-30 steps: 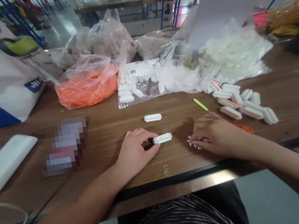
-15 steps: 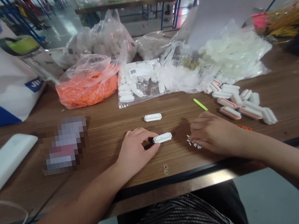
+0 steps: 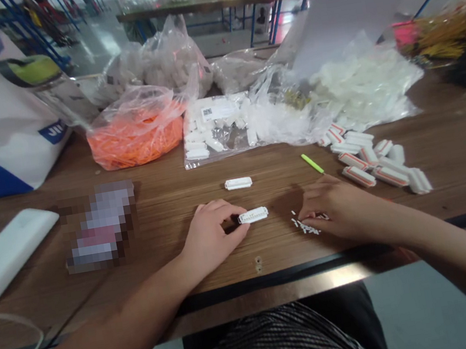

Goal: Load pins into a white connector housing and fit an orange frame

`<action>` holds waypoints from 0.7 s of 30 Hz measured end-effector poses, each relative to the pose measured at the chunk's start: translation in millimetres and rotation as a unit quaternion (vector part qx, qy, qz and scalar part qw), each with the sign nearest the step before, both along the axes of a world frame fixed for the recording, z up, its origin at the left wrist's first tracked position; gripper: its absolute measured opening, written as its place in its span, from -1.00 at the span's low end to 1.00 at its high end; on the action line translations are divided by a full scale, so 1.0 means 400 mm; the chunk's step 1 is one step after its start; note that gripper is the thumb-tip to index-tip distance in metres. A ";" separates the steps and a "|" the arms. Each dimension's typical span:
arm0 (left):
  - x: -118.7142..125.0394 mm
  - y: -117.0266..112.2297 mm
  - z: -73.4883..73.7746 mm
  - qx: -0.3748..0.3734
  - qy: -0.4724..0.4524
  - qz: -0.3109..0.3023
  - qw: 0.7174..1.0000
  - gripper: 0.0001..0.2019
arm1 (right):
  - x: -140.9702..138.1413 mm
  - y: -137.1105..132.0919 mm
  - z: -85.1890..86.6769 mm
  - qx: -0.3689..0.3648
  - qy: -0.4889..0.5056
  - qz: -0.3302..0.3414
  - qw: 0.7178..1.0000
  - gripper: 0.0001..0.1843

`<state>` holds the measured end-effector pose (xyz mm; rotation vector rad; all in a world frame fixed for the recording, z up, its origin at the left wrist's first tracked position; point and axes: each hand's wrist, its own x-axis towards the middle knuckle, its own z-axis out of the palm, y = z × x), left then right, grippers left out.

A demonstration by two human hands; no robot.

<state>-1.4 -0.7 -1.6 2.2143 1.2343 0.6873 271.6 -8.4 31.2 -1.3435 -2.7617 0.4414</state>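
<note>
Between thumb and forefinger, my left hand (image 3: pixel 214 234) grips one end of a white plastic connector housing (image 3: pixel 254 214) with a row of small slots facing up. My right hand (image 3: pixel 332 205) is at a little heap of tiny white pins (image 3: pixel 309 228) on the tabletop. Its fingertips are pinched together there; whether a pin is between them is too small to see. A second white connector housing (image 3: pixel 238 183) lies just beyond the held one. Past my right hand lies a thin tool with a bright green handle (image 3: pixel 312 163), its front end partly hidden by the hand.
A pile of white housings with orange strips (image 3: pixel 371 157) lies at the right. Clear bags of orange pieces (image 3: pixel 137 134) and of white parts (image 3: pixel 217 132) line the back. At left are a pixelated flat object (image 3: pixel 101 226), a white device (image 3: pixel 9 253) and a bottle (image 3: pixel 52 85).
My right hand has shifted slightly and its fingertips have drawn together, with more of the tiny white pins now showing below it. My left hand and the housing have stayed put.
</note>
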 end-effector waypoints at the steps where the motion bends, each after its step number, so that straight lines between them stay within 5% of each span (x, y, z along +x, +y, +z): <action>1: 0.000 0.000 0.001 0.001 -0.001 0.000 1.000 -0.89 | 0.000 0.000 -0.001 0.015 0.001 0.000 1.000 -0.76; 13: 0.000 -0.002 0.006 0.002 0.001 -0.001 1.000 -0.90 | -0.027 0.002 -0.009 0.116 -0.031 0.030 0.992 -0.73; 21: 0.005 -0.005 0.013 0.001 0.001 0.000 1.000 -0.91 | -0.055 0.016 0.006 0.031 0.115 -0.038 0.992 -0.85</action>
